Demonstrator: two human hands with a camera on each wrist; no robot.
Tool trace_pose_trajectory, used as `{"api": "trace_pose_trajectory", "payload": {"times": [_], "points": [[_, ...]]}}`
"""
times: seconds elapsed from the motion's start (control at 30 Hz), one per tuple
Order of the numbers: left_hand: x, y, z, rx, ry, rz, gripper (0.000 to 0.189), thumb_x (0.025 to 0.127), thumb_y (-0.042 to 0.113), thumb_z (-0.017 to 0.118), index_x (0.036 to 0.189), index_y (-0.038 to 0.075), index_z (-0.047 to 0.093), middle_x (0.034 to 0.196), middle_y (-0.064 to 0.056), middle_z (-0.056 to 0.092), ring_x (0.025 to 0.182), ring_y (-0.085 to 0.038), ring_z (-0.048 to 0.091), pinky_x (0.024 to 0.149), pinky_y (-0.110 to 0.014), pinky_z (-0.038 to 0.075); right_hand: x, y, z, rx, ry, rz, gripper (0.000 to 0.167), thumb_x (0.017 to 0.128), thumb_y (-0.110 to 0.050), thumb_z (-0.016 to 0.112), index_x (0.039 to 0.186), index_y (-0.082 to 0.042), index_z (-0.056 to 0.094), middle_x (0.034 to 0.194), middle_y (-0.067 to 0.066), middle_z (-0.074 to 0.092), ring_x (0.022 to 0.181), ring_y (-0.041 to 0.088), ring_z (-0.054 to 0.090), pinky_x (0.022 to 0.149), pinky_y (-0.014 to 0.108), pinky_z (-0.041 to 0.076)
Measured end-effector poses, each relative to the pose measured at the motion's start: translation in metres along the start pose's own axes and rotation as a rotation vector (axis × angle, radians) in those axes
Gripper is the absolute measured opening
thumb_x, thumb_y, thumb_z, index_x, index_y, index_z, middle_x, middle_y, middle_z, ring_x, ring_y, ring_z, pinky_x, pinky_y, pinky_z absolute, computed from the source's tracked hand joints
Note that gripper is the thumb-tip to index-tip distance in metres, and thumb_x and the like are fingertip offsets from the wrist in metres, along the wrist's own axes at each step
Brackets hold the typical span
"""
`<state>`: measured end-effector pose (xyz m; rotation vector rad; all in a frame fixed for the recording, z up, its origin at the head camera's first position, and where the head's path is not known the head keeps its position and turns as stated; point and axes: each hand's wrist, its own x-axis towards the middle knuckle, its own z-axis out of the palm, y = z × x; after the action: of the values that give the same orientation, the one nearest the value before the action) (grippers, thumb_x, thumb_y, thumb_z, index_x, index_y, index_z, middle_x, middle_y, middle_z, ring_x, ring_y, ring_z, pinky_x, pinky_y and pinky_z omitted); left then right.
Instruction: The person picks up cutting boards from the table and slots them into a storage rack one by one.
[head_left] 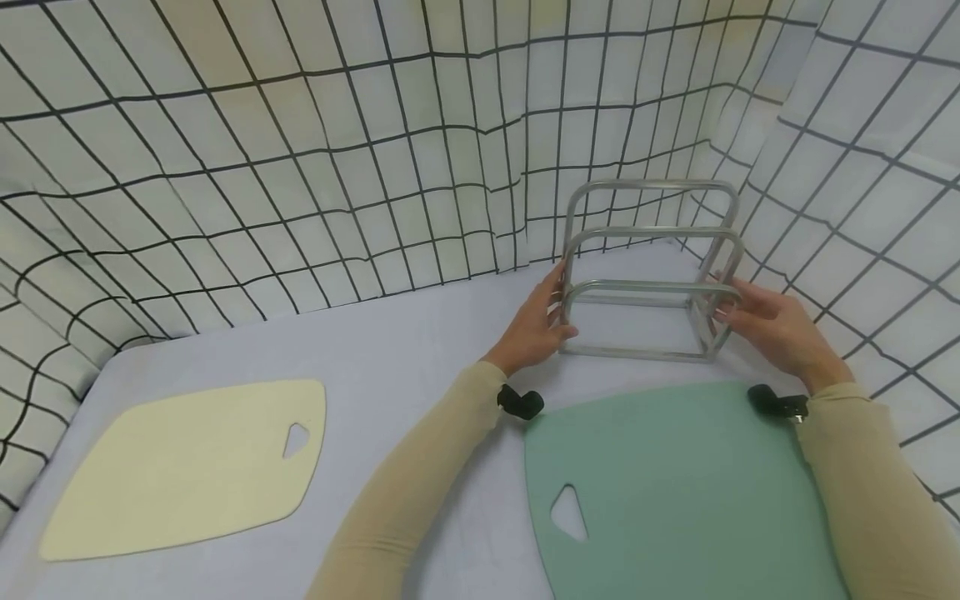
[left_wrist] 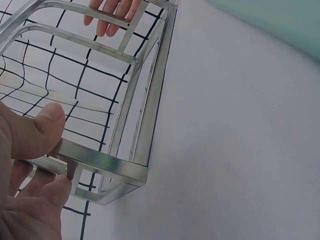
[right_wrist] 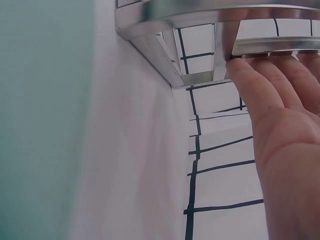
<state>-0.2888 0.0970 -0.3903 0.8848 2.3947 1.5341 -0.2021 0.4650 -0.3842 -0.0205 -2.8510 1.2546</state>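
Holding the metal rack [head_left: 652,287] upright near the far right corner of the bench [head_left: 420,333], I'm seeing it empty, the cream board [head_left: 187,467] and green board [head_left: 690,483] lying flat outside. My left hand [head_left: 528,329] is pinching one side; my right hand [head_left: 783,325] is curling fingers through the other.

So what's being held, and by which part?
A silver metal rack with three rounded arches: the left hand grips its left side bars, the right hand its right side bars.
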Motion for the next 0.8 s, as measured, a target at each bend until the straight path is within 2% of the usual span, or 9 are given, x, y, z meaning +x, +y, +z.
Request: {"api": "trace_pose_trajectory", "payload": {"times": [0.23, 0.4, 0.43, 0.53, 0.57, 0.67, 0.73, 0.8], "points": [[-0.002, -0.001, -0.003, -0.013, -0.003, -0.018, 0.1, 0.094, -0.001, 0.068, 0.168, 0.028, 0.007, 0.164, -0.013, 0.036, 0.156, -0.028, 0.038, 0.123, -0.028, 0.039, 0.0, -0.003, 0.002, 0.007, -0.012, -0.03, 0.071, 0.105, -0.041, 0.058, 0.165, -0.025, 0.024, 0.162, 0.025, 0.041, 0.15, 0.051, 0.035, 0.115, 0.079, 0.028], [-0.004, -0.001, -0.006, -0.002, 0.001, -0.038, 0.099, 0.093, -0.001, 0.069, 0.168, 0.027, 0.009, 0.164, -0.011, 0.036, 0.156, -0.027, 0.038, 0.123, -0.028, 0.04, 0.002, -0.005, 0.003, 0.021, -0.036, -0.029, 0.071, 0.105, -0.04, 0.058, 0.166, -0.026, 0.022, 0.163, 0.024, 0.039, 0.151, 0.051, 0.034, 0.116, 0.078, 0.029], [-0.005, -0.001, -0.007, 0.003, 0.001, -0.041, 0.099, 0.093, 0.0, 0.07, 0.168, 0.027, 0.01, 0.164, -0.011, 0.036, 0.156, -0.027, 0.038, 0.123, -0.029, 0.04, 0.002, -0.006, 0.003, 0.023, -0.041, -0.028, 0.072, 0.105, -0.04, 0.058, 0.166, -0.026, 0.021, 0.164, 0.023, 0.039, 0.152, 0.048, 0.035, 0.116, 0.077, 0.029], [-0.006, -0.002, -0.009, 0.009, 0.002, -0.046, 0.099, 0.093, 0.0, 0.07, 0.167, 0.026, 0.011, 0.165, -0.011, 0.036, 0.156, -0.026, 0.039, 0.123, -0.029, 0.04, 0.003, -0.007, 0.003, 0.019, -0.05, -0.036, 0.071, 0.106, -0.039, 0.058, 0.166, -0.029, 0.021, 0.164, 0.023, 0.039, 0.146, 0.01, 0.048, 0.118, 0.072, 0.033], [-0.006, -0.002, -0.01, 0.012, 0.003, -0.047, 0.099, 0.093, 0.001, 0.07, 0.167, 0.026, 0.011, 0.165, -0.011, 0.037, 0.156, -0.026, 0.039, 0.123, -0.029, 0.04, 0.003, -0.008, 0.003, 0.02, -0.053, -0.047, 0.071, 0.106, -0.037, 0.058, 0.166, -0.028, 0.021, 0.164, 0.023, 0.04, 0.139, -0.002, 0.049, 0.119, 0.068, 0.035], [-0.007, -0.002, -0.012, 0.017, 0.007, -0.048, 0.099, 0.093, 0.002, 0.071, 0.167, 0.028, 0.011, 0.165, -0.011, 0.037, 0.156, -0.026, 0.039, 0.122, -0.029, 0.041, 0.004, -0.009, 0.004, 0.029, -0.056, -0.08, 0.069, 0.106, -0.033, 0.058, 0.166, -0.026, 0.023, 0.162, 0.024, 0.04, 0.114, -0.026, 0.045, 0.118, 0.035, 0.045], [-0.008, -0.003, -0.013, 0.01, 0.012, -0.049, 0.098, 0.093, 0.002, 0.071, 0.167, 0.028, 0.012, 0.165, -0.01, 0.037, 0.155, -0.026, 0.039, 0.122, -0.028, 0.041, 0.004, -0.009, 0.006, 0.037, -0.051, -0.094, 0.069, 0.106, -0.03, 0.058, 0.166, -0.022, 0.023, 0.161, 0.026, 0.041, 0.114, -0.025, 0.048, 0.107, 0.013, 0.046], [-0.009, -0.004, -0.014, 0.001, 0.015, -0.048, 0.098, 0.093, 0.002, 0.072, 0.167, 0.028, 0.013, 0.166, -0.01, 0.037, 0.155, -0.025, 0.04, 0.122, -0.028, 0.041, 0.004, -0.01, 0.007, 0.041, -0.045, -0.107, 0.069, 0.106, -0.028, 0.058, 0.165, -0.017, 0.023, 0.159, 0.029, 0.042, 0.112, -0.024, 0.05, 0.096, 0.002, 0.043]]}}
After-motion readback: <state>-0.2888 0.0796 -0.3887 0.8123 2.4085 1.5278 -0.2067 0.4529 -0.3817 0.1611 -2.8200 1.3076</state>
